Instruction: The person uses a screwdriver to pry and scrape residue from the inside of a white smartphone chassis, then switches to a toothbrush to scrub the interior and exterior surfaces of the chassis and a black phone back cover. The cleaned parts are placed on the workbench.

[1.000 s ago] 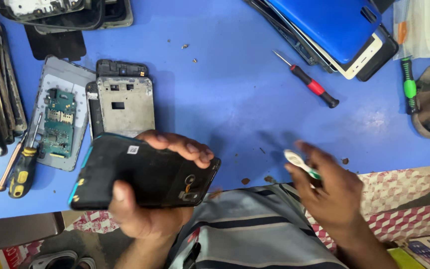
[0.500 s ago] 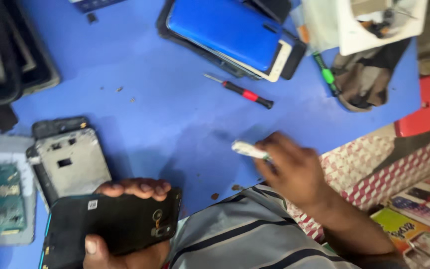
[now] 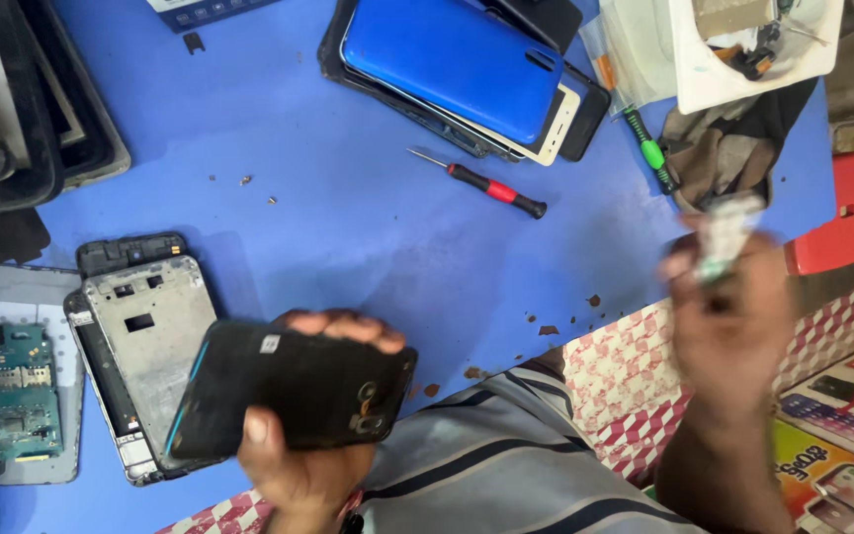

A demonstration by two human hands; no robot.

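Where the blue worktop [image 3: 348,227] runs to its far right corner, a white tray [image 3: 743,74] sits with small dark parts in it, too small to tell apart, and a clear plastic bag [image 3: 635,54] lies against its left side. At the far left edge a stack of black trays [image 3: 46,129] holds what look like phone panels, though their contents are mostly cut off. The worktop itself fills most of the view; beyond its right edge stand a red stool [image 3: 847,222] and, nearer, a red-and-white checked cloth [image 3: 625,386].

In the far middle lies a pile of phones topped by a blue back cover [image 3: 457,59]. Near the left edge rests a grey phone frame [image 3: 145,336] and, just beside it on the left, a green circuit board [image 3: 20,396] on a pale plate. A red-handled screwdriver [image 3: 491,186] lies alone in the middle, and a green-handled screwdriver [image 3: 649,148] lies beside a crumpled dark cloth [image 3: 733,143]. Small brown specks dot the surface.

The left hand [image 3: 303,465] grips a black phone back cover [image 3: 294,391] (held tilted over the near edge of the worktop, overlapping the grey frame), thumb on the near face and fingers curled over the far edge. The right hand [image 3: 728,316] is raised at the right, blurred, pinching a small white-and-green tool [image 3: 724,232] between fingertips.
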